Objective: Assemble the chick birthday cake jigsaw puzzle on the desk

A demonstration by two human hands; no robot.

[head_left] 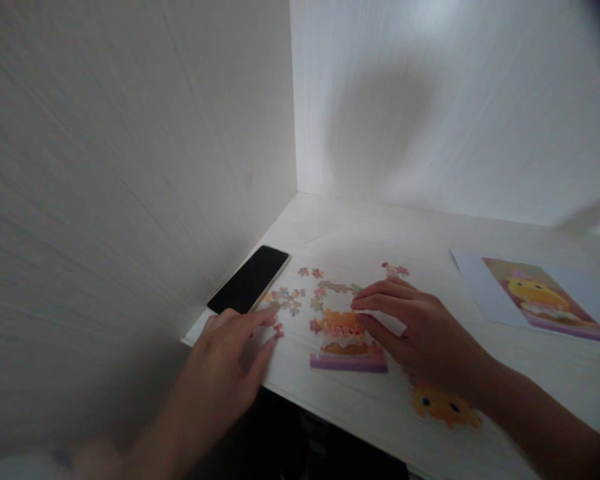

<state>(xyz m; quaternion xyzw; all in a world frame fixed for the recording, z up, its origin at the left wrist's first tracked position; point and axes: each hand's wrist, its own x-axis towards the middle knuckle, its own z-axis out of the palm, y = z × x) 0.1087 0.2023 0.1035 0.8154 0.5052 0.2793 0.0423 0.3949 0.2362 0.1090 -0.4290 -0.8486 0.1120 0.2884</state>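
Walls closed the desk on the left and behind. A phone lay along the left wall, loose puzzle pieces just beside it. Bare desktop stretched open behind them; a picture sheet occupied the right.

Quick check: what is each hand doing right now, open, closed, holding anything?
Left hand: open, fingers spread flat beside the loose puzzle pieces, holding nothing.
Right hand: open, fingers resting on the assembled puzzle section; no grip visible.
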